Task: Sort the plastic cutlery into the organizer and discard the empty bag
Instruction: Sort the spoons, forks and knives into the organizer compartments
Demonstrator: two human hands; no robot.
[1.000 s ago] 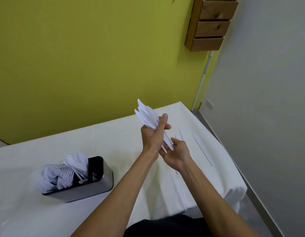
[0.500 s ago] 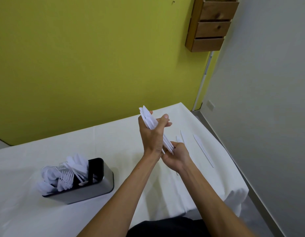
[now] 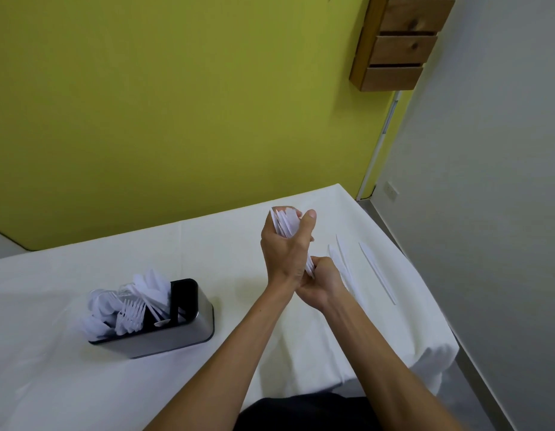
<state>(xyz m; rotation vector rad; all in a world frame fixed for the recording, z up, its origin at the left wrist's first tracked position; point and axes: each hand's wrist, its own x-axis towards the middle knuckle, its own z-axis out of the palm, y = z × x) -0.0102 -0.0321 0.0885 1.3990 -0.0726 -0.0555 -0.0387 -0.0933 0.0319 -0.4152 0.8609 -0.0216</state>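
Observation:
My left hand (image 3: 285,247) grips a bundle of white plastic knives (image 3: 285,222) upright above the table, blades sticking out past the thumb. My right hand (image 3: 319,281) sits just below it, fingers curled round the handle ends of the same bundle. Loose white knives (image 3: 343,262) lie on the cloth to the right of my hands, and a single knife (image 3: 377,272) lies farther right. The steel and black organizer (image 3: 176,328) stands at the left, with spoons, forks and knives in its compartments. No bag is in view.
The table wears a white cloth (image 3: 207,250) and its right edge drops off close beyond the single knife. A yellow wall runs behind, with a wooden drawer unit (image 3: 400,42) hung high at the right. A grey wall stands to the right.
The knife bundle has slid down through my left hand, so less blade shows above the thumb. My right hand has closed round the handle ends from below.

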